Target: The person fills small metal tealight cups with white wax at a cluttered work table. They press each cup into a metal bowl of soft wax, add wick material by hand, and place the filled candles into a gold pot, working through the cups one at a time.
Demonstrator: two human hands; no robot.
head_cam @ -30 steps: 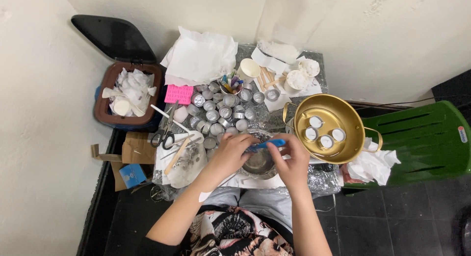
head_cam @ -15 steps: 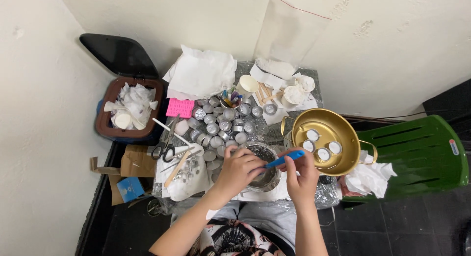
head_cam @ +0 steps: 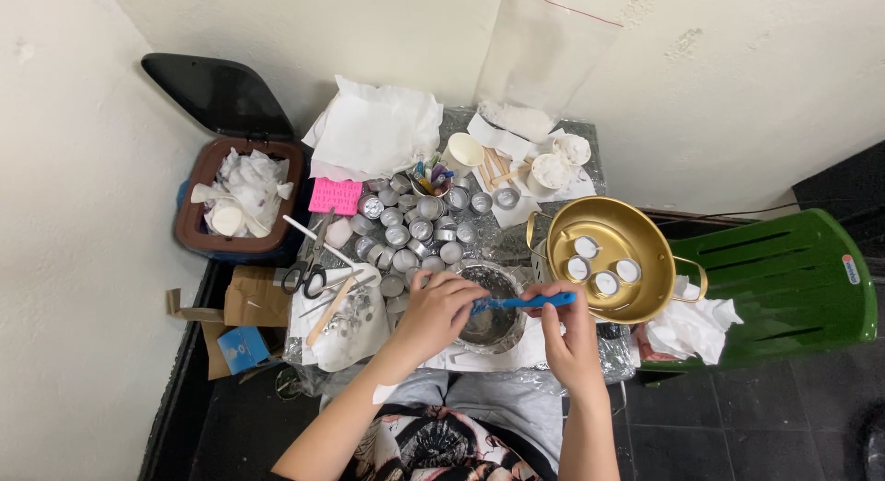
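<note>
Your right hand [head_cam: 572, 338] pinches the blue stick [head_cam: 521, 302] by its 3 o'clock end; your left hand [head_cam: 441, 308] curls closed on its tip over the small metal bowl [head_cam: 489, 310]. It looks light and stiff, so grip near the end. The gold pan [head_cam: 645, 278] sits at 2 o'clock.

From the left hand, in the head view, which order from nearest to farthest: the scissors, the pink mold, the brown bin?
From the left hand:
1. Scissors, to its left on the table.
2. Pink mold, farther back, upper left.
3. Brown bin, far left, beside the table.
</note>
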